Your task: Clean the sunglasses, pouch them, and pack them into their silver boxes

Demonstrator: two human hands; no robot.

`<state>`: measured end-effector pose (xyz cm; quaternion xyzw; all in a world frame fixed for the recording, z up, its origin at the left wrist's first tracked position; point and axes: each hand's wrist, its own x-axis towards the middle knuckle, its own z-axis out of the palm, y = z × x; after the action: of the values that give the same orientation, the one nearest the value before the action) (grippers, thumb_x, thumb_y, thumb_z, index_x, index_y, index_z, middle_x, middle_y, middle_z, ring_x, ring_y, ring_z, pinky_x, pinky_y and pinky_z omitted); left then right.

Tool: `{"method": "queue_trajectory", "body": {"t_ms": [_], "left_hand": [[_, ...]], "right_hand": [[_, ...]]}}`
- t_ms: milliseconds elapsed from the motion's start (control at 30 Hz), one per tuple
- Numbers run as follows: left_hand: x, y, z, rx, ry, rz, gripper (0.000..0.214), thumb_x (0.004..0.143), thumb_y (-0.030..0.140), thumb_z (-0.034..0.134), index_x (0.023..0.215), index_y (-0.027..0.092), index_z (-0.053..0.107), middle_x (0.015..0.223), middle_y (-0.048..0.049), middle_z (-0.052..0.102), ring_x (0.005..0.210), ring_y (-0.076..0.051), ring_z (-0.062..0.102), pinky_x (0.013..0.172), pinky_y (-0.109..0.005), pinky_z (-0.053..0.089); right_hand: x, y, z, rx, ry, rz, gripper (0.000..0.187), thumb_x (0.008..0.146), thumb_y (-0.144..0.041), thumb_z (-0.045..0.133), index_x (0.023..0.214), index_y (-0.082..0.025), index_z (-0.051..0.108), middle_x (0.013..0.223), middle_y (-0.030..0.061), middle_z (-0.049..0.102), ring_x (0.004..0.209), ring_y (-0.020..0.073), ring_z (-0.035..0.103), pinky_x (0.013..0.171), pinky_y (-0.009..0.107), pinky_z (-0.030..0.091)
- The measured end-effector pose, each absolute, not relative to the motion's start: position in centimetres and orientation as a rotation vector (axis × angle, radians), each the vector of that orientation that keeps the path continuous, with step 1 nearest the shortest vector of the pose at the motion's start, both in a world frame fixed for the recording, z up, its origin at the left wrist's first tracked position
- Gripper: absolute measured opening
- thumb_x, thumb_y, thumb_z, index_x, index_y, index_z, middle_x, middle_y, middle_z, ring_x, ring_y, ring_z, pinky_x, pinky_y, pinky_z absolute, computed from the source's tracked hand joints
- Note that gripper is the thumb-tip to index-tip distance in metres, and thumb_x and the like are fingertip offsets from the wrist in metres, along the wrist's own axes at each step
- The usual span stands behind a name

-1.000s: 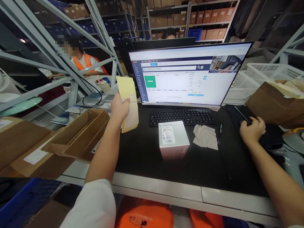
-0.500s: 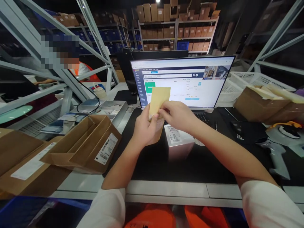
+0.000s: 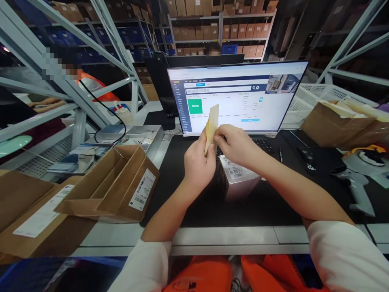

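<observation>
Left hand [image 3: 199, 162] was closed round the lower part of the yellow paper slip [image 3: 212, 121], and right hand [image 3: 235, 144] pinched its near edge between thumb and fingers. The slip was held upright, edge-on, above the table [image 3: 273, 211] before the monitor [image 3: 261, 105]. Step judged: folding or parting the slip just above the labelled white box [image 3: 240, 180], which neither hand gripped; any further working of the edge would need a steady left-hand pinch.

Dim warehouse: tall grey metal shelving racks [image 3: 275, 18] along the far wall hold rows of brown cardboard boxes [image 3: 243, 30] and a blue plastic crate [image 3: 229, 49]. Pale slanted steel frame bars [image 3: 30, 119] cross the left side. A black mat [image 3: 243, 207] covers the white counter [image 3: 212, 235]; a wide glowing monitor [image 3: 237, 97] stands at its far edge.
</observation>
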<state>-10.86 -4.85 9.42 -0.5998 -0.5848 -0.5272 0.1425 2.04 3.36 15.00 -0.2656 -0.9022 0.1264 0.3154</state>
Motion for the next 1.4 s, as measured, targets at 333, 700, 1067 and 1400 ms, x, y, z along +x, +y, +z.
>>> {"method": "queue_trajectory", "body": {"t_ms": [333,700,1067,1400], "left_hand": [[-10.5,-3.9,8.5,-1.624,-1.608,-1.427,0.047,0.103,0.031,0.042,0.147,0.015,0.05,0.092,-0.0104,0.073,0.083,-0.024,0.07,0.077,-0.036,0.055],[-10.8,-4.1,8.8,-1.636,-1.635,-1.518,0.049,0.103,0.039,0.041,0.147,0.018,0.05,0.111,-0.0153,0.074,0.095,-0.027,0.072,0.085,-0.039,0.056],[-10.5,-3.2,8.4,-1.623,-1.585,-1.46,0.046,0.102,0.031,0.04,0.141,0.013,0.055,0.091,-0.0134,0.074,0.081,-0.025,0.07,0.079,-0.037,0.054],[-18.1,-2.6,10.4,-1.509,-1.695,-1.973,0.043,0.097,0.034,0.051,0.138,0.02,0.053,0.128,-0.0104,0.07,0.112,-0.023,0.071,0.096,-0.036,0.06]], "right_hand": [[1.3,3.0,15.3,-0.687,-2.388,0.403,0.018,0.096,-0.016,0.039,0.08,-0.022,0.039,0.086,0.0054,0.058,0.076,0.0173,0.05,0.07,0.03,0.036],[2.0,3.5,15.4,-0.581,-2.385,0.418,0.019,0.096,-0.023,0.043,0.077,-0.022,0.043,0.08,0.0033,0.058,0.071,0.016,0.05,0.067,0.029,0.035],[1.3,2.8,15.2,-0.83,-2.245,0.38,0.014,0.086,-0.023,0.053,0.076,-0.018,0.062,0.081,0.0056,0.07,0.071,0.0183,0.057,0.067,0.03,0.036],[8.5,4.0,15.7,-0.409,-2.466,0.165,0.011,0.086,-0.017,0.054,0.079,-0.02,0.062,0.087,0.0066,0.069,0.087,0.0219,0.063,0.082,0.034,0.045]]}}
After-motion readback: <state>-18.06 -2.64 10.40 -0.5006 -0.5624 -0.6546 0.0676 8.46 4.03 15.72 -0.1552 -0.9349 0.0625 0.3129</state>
